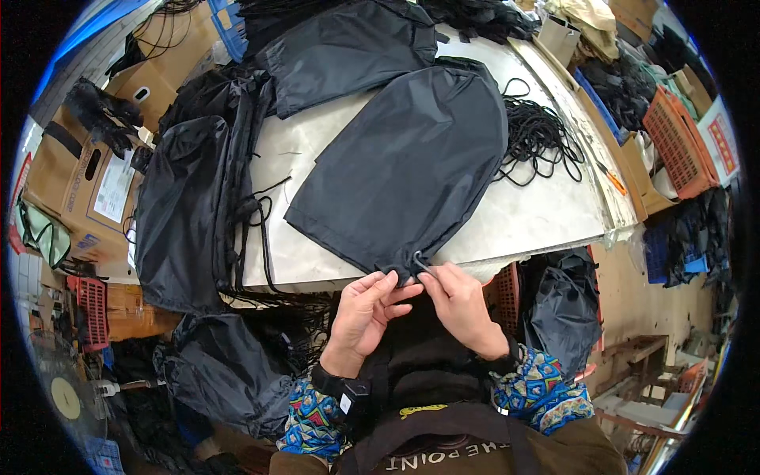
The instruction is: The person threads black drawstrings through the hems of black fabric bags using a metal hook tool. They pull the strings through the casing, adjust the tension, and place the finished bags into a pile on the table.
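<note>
A black fabric bag (408, 150) lies flat on the pale tabletop (526, 226), its narrow gathered corner hanging at the near edge. My left hand (362, 315) pinches that corner between thumb and forefinger, with the other fingers curled loosely. Close beside it, my right hand (463, 307) grips a thin grey rod with a bent end (420, 258), which touches the gathered fabric. The rod's lower part is hidden by my fingers. Both hands nearly meet at this corner.
Black cord (542, 138) lies tangled right of the bag. Stacked black bags (186, 210) with dangling cords hang over the table's left side; another bag (348, 55) lies at the back. An orange-handled tool (612, 179) rests near the right edge. Cardboard boxes (79, 190) stand left.
</note>
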A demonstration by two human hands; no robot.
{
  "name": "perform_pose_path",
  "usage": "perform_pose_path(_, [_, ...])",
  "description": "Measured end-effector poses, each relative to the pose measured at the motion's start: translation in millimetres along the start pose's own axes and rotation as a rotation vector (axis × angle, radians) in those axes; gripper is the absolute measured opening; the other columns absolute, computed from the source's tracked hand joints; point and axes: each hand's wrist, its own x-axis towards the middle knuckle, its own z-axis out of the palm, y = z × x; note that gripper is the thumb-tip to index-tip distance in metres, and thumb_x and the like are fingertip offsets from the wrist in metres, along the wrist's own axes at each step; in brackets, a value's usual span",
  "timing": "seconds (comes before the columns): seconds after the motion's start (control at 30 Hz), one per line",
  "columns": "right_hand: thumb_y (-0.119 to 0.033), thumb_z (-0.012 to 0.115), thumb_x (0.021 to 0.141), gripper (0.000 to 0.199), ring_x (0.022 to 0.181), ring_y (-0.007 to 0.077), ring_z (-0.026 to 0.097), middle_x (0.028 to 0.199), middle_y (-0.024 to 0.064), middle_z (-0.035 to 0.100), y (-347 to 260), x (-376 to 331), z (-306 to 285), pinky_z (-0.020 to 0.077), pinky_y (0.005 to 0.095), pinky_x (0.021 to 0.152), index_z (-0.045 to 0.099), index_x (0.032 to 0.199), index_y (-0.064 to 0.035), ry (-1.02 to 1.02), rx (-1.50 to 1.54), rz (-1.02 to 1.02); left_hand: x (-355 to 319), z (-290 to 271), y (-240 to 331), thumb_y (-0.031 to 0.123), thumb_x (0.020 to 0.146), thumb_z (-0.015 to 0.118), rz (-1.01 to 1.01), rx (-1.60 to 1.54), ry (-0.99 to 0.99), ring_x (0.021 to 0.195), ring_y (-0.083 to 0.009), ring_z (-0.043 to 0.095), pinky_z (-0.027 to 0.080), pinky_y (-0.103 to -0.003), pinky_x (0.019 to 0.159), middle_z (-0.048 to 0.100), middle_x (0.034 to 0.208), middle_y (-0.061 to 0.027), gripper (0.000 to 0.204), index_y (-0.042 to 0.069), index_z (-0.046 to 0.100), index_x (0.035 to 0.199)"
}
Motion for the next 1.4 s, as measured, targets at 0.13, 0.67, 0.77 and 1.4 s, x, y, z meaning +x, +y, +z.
perform_pose_path(0.13, [-0.012, 0.053, 0.091, 0.012, 0.072, 0.0365, 0.057, 0.081, 0.0153, 0.056, -15.7, -8.7, -22.0, 0.0461, 0.0411, 0.061, 0.056, 0.091, -0.0001, -0.175, -0.011, 0.041, 0.7, 8.4, -10.4, 0.014, 0.09, 0.06, 0.142, 0.067, 0.102, 0.087, -0.0238, 0.068, 0.059, -0.029, 0.07, 0.068, 0.091, -0.0131, 0.014, 0.0, 0.063, 0.091])
perform_pose_path(0.67, [-0.014, 0.055, 0.089, 0.009, 0.055, 0.0327, 0.054, 0.072, 0.0117, 0.055, -16.1, -8.9, -4.7, 0.0435, 0.0415, 0.047, 0.055, 0.087, -0.0047, -0.085, -0.295, -0.146, -0.3, 22.9, -27.5, 0.012, 0.084, 0.068, 0.368, 0.433, 0.183, 0.071, -0.0077, 0.057, 0.045, -0.022, 0.066, 0.064, 0.076, -0.0029, 0.015, -0.003, 0.066, 0.082])
perform_pose_path(0.77, [-0.013, 0.059, 0.087, 0.018, 0.065, 0.0344, 0.057, 0.079, 0.0149, 0.059, -34.1, 7.8, -14.4, 0.0467, 0.0383, 0.055, 0.057, 0.101, -0.0033, -0.162, -0.121, -0.198, 1.6, 11.1, -7.4, 0.013, 0.086, 0.066, 0.455, 0.288, 0.226, 0.072, -0.0082, 0.059, 0.047, -0.021, 0.068, 0.065, 0.078, -0.0034, 0.016, -0.003, 0.067, 0.085])
perform_pose_path(1.4, [-0.007, 0.057, 0.09, 0.013, 0.061, 0.0141, 0.056, 0.07, 0.0094, 0.06, -83.8, -14.9, -107.3, 0.0448, 0.026, 0.059, 0.063, 0.097, 0.0015, -0.47, 0.12, 0.234, -4.6, 14.2, 59.3, 0.03, 0.093, 0.056, 0.623, 0.218, 0.167, 0.046, -0.0083, 0.052, 0.039, -0.022, 0.04, 0.054, 0.057, 0.0002, 0.027, 0.007, 0.057, 0.078])
